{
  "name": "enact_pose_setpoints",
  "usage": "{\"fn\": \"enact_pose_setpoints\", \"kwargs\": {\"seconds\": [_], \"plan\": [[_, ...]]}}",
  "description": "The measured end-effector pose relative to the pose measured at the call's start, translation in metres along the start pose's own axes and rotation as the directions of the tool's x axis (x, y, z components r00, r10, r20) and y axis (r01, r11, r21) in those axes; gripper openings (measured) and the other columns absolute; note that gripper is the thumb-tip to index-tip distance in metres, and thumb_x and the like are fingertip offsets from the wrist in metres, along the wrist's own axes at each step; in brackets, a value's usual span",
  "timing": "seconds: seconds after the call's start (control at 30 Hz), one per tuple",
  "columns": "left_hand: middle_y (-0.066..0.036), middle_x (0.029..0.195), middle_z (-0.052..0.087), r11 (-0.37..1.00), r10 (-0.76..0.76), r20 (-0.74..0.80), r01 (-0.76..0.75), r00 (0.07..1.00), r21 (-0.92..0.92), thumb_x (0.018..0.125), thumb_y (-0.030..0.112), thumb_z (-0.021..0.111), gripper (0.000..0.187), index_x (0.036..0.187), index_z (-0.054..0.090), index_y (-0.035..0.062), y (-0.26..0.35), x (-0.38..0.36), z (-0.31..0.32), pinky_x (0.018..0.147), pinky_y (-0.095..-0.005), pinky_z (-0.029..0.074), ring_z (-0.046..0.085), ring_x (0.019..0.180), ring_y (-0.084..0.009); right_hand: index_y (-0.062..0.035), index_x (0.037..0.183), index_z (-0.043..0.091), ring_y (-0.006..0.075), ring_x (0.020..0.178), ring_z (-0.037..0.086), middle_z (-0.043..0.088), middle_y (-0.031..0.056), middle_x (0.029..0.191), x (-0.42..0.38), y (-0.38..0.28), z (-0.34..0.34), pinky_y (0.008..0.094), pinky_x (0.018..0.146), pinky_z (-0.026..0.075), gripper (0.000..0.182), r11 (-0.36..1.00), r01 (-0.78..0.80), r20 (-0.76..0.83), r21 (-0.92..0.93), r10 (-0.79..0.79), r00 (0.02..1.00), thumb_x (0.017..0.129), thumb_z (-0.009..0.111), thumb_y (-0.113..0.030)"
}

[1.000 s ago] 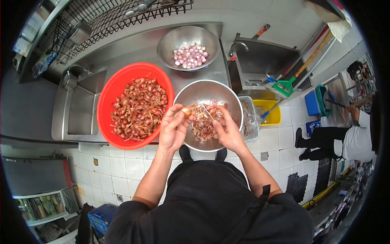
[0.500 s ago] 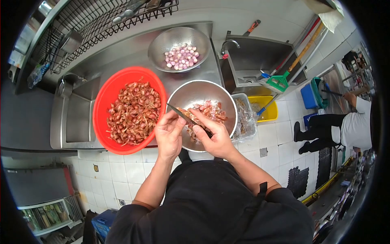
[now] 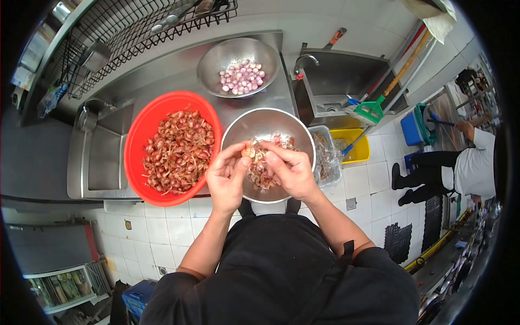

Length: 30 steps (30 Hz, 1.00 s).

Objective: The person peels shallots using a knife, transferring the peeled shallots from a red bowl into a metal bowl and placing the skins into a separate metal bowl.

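Observation:
My left hand [image 3: 226,172] pinches a shallot [image 3: 248,151] with loose papery skin between thumb and fingertips. Close by on the right, my right hand [image 3: 290,172] has its fingers curled and its thumb pressed inward near the shallot; the knife seen in it earlier cannot be made out now. Both hands are over a steel bowl [image 3: 232,132] with shallot peelings [image 3: 264,176] inside. To the left, a red basin [image 3: 134,135] holds many unpeeled shallots [image 3: 179,149]. Peeled shallots [image 3: 242,77] lie in a steel colander [image 3: 208,59] behind the bowl.
A steel counter [image 3: 157,84] bears the vessels, with a sink [image 3: 105,157] at left and another sink [image 3: 327,103] at right. A clear plastic tub [image 3: 327,162] and a yellow bin [image 3: 355,149] stand beside the bowl. Another person [image 3: 471,162] stands at far right.
The knife blade, plain across my hands before, no longer shows. The shallot and its loose skin are now visible at my left fingertips. My right hand has turned slightly.

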<state>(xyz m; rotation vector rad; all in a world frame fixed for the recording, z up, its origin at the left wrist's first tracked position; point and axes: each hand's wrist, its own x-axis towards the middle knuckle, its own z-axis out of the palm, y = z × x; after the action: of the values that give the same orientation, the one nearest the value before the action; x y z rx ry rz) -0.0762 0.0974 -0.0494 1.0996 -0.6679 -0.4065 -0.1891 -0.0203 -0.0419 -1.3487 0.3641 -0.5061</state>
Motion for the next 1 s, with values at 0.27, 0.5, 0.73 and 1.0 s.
{"fn": "enact_pose_setpoints", "kwargs": {"seconds": [0.27, 0.5, 0.73, 1.0], "plan": [[-0.015, 0.12, 0.064, 0.952, -0.16, 0.011, 0.158, 0.987, -0.262, 0.093, -0.003, 0.06, 0.031, 0.124, 0.056, -0.0039, -0.008, 0.002, -0.017, 0.095, -0.033, 0.051, 0.064, 0.106, -0.0187, 0.0022, 0.133, 0.056, 0.0193, 0.104, 0.066, 0.069, 0.0168, 0.114, -0.008, -0.018, 0.005, 0.0306, 0.092, 0.049, 0.039, 0.933, 0.149, 0.069, -0.329, -0.134, 0.989, 0.096, 0.058, -0.012], [-0.011, 0.107, 0.067, 0.963, -0.198, 0.046, 0.203, 0.979, -0.175, 0.091, -0.005, 0.064, 0.03, 0.12, 0.06, -0.0065, 0.01, 0.003, -0.011, 0.088, -0.0272, 0.053, 0.064, 0.098, -0.0134, 0.0006, 0.13, 0.059, 0.0259, 0.111, 0.066, 0.067, 0.0202, 0.119, -0.005, -0.016, 0.007, 0.0323, 0.095, 0.049, 0.038, 0.834, 0.4, 0.166, -0.38, -0.364, 0.916, 0.093, 0.06, -0.008], [-0.012, 0.107, 0.069, 0.984, -0.176, 0.116, 0.175, 0.978, 0.022, 0.093, 0.0, 0.064, 0.026, 0.118, 0.062, -0.0078, 0.006, 0.004, -0.022, 0.082, -0.026, 0.055, 0.066, 0.094, -0.0134, 0.0014, 0.126, 0.063, 0.0165, 0.092, 0.067, 0.072, 0.0148, 0.102, -0.005, -0.016, 0.006, 0.0274, 0.085, 0.051, 0.033, 0.86, 0.332, 0.144, -0.387, -0.299, 0.943, 0.095, 0.059, -0.007], [-0.019, 0.125, 0.062, 0.895, -0.257, 0.202, 0.311, 0.945, -0.32, 0.1, 0.007, 0.053, 0.033, 0.131, 0.054, -0.0035, 0.009, 0.013, -0.028, 0.091, -0.0324, 0.051, 0.064, 0.105, -0.0201, 0.0036, 0.128, 0.06, 0.0086, 0.079, 0.059, 0.071, 0.0055, 0.092, 0.003, -0.006, -0.011, 0.0259, 0.075, 0.049, 0.032, 0.988, -0.113, -0.081, -0.11, 0.104, 0.991, 0.1, 0.054, -0.012]]}}
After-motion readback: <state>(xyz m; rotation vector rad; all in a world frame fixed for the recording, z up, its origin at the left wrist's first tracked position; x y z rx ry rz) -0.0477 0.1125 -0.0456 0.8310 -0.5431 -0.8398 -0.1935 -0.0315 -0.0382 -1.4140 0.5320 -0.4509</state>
